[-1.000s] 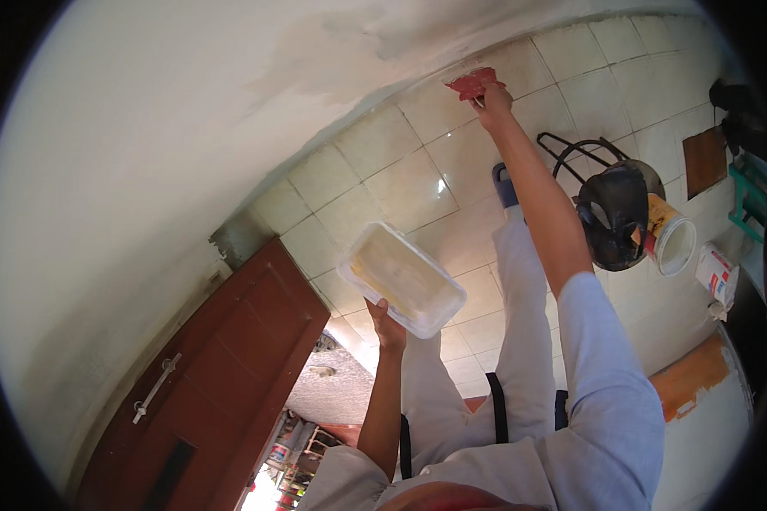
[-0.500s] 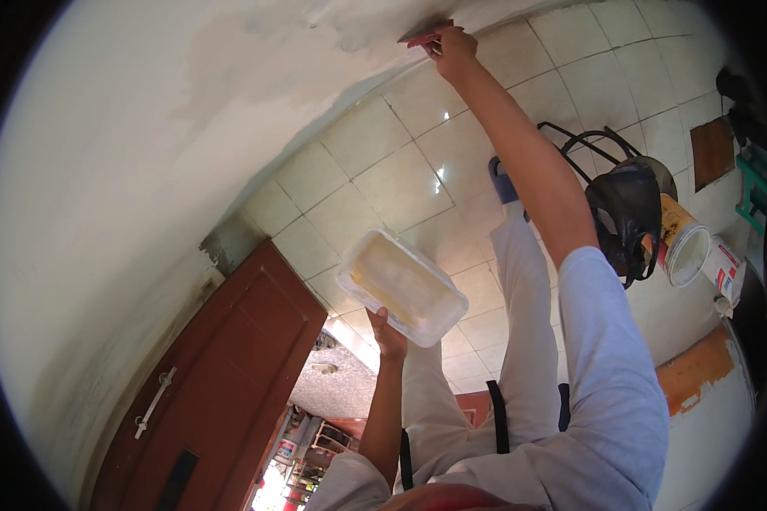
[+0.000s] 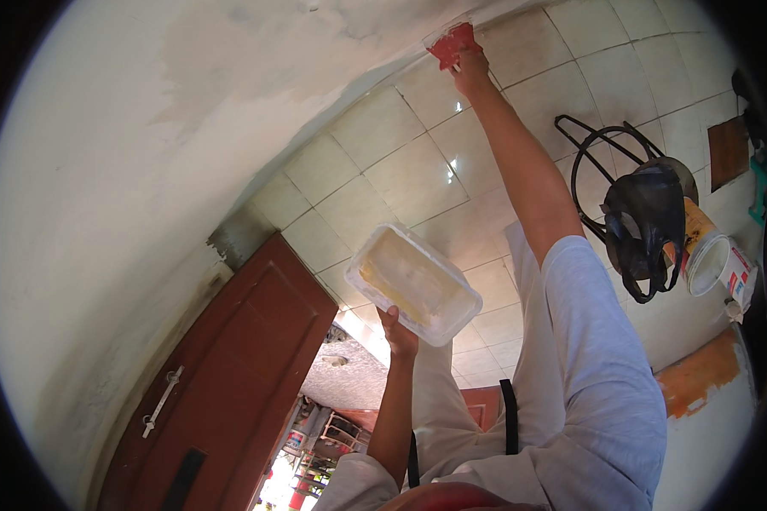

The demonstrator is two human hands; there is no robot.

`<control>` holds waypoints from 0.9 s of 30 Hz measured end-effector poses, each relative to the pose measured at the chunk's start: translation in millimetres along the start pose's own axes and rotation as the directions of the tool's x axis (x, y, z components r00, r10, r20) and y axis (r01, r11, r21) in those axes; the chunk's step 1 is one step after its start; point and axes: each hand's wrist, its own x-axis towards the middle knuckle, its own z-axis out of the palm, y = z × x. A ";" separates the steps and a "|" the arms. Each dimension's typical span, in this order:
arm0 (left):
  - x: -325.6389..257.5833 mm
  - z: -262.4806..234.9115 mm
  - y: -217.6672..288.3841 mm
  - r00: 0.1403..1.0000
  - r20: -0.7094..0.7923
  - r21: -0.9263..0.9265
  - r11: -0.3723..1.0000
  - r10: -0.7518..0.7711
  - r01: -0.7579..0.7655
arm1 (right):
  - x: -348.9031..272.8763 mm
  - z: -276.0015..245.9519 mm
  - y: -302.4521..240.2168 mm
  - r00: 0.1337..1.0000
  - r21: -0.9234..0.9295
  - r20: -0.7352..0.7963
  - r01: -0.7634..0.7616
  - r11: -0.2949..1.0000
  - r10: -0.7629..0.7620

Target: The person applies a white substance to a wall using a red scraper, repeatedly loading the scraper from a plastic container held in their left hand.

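My left hand grips from below a clear rectangular plastic tub with pale yellowish paste inside, held in the middle of the view. My right arm stretches far out, and my right hand presses a small red flat scraper against the foot of the whitish plastered wall, where it meets the pale tiled floor. Grey patches mark the wall near the scraper.
A brown wooden door with a metal handle stands at lower left. At right are a black metal stand with a black bag, a white bucket and a small white tin.
My right hand with the red scraper has moved from the floor tile out to the wall's lower edge. The tub in my left hand has stayed almost still.
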 end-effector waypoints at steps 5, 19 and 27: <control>3.5 -19.2 2.4 1.000 0.007 -0.003 1.000 -0.001 0.001 | -14.8 22.8 -5.3 0.985 0.092 -0.093 -0.134 0.987 0.142; 0.8 -14.2 13.9 0.996 0.086 0.035 0.999 0.005 -0.008 | -74.6 -0.5 -62.2 0.960 0.130 0.281 -0.052 0.990 0.013; 22.7 5.8 11.4 1.000 0.022 0.072 0.997 -0.012 0.011 | 16.5 -8.2 -17.9 0.994 -0.180 -0.065 0.070 0.981 -0.083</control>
